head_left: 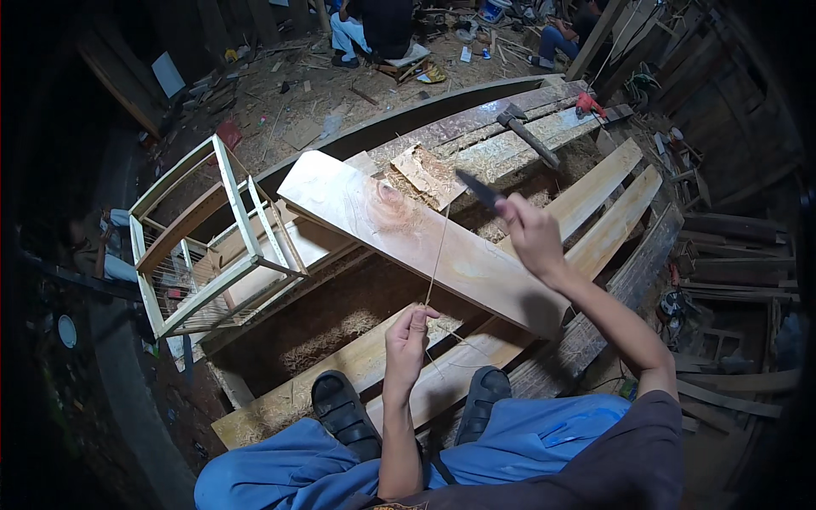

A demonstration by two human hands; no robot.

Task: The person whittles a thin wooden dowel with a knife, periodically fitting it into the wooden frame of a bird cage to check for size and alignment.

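Note:
My left hand [408, 340] is closed on a thin strip of wood or bamboo [439, 255], pinched between thumb and fingers. The strip rises from the hand across a wide, pale plank [374, 200] with one rounded end, and a thin tail hangs below the hand. In my closed right hand [534, 238] is a knife [478, 188] with a dark blade, raised over the plank and pointing up and to the left. The blade looks apart from the strip. Beyond the plank a rough wood block [422, 172] lies among shavings.
A slatted wooden frame like a cage [225, 242] stands at left. Farther back are a hammer [529, 138] and a red tool or clamp [588, 104]. Boards [595, 191] run under the plank with gaps between. Two people [382, 30] sit at the back; another shows at far left.

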